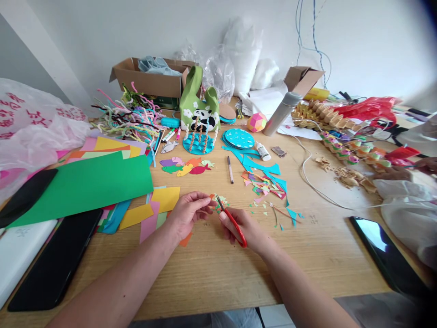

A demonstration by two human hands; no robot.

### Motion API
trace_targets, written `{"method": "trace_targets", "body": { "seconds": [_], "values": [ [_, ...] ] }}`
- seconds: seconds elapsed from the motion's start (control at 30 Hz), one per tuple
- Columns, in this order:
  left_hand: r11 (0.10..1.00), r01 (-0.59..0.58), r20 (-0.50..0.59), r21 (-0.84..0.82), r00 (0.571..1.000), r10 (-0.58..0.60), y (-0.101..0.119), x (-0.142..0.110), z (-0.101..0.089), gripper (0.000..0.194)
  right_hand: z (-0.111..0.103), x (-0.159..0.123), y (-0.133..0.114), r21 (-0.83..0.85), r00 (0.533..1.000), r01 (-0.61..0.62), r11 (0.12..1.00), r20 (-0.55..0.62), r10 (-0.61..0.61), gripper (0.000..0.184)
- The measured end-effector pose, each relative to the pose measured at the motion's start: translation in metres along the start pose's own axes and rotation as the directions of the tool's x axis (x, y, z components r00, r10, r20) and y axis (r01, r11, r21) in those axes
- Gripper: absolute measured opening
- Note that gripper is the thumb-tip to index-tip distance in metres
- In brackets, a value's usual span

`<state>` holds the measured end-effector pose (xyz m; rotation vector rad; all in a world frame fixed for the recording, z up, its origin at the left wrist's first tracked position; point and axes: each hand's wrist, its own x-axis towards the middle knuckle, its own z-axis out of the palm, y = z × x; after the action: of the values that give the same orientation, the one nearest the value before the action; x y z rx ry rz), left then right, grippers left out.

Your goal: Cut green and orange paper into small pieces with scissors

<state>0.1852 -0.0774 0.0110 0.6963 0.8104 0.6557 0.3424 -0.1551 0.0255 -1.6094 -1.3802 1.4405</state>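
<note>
My right hand (242, 225) grips a pair of red-handled scissors (235, 227), blades pointing up and left. Close to the blade tips, my left hand (193, 209) pinches a small piece of orange paper (212, 196). Beneath the blades lies a little heap of pale green and orange paper snippets (221, 201), partly hidden by my fingers. Beyond my hands, several colourful paper fish (186, 166) lie grouped on the wooden table (191, 282). A pen (230, 170) rests to their right. An orange paper scrap (185, 240) lies by my left wrist.
Green sheets (102, 182) and coloured paper cover the left side. Paper offcuts (262, 184), a glue bottle (262, 151) and blue discs (240, 138) lie right of centre. A phone (385, 250) is at right, near a white cable (307, 177). Another person's hand (392, 174) shows at far right.
</note>
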Motion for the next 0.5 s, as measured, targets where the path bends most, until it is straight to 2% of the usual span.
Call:
{"method": "trace_targets", "body": {
  "seconds": [0.27,0.5],
  "values": [
    [0.998,-0.028,-0.056,-0.050,0.998,0.025,-0.005,-0.003,0.006,0.020,0.007,0.001,0.005,-0.020,0.998,0.052,0.998,-0.026,-0.052,0.052],
    [0.998,-0.026,-0.066,-0.064,0.998,0.021,-0.012,-0.002,0.006,0.019,0.009,0.002,0.005,-0.010,0.999,0.034,0.999,-0.021,-0.034,0.053]
  ]
}}
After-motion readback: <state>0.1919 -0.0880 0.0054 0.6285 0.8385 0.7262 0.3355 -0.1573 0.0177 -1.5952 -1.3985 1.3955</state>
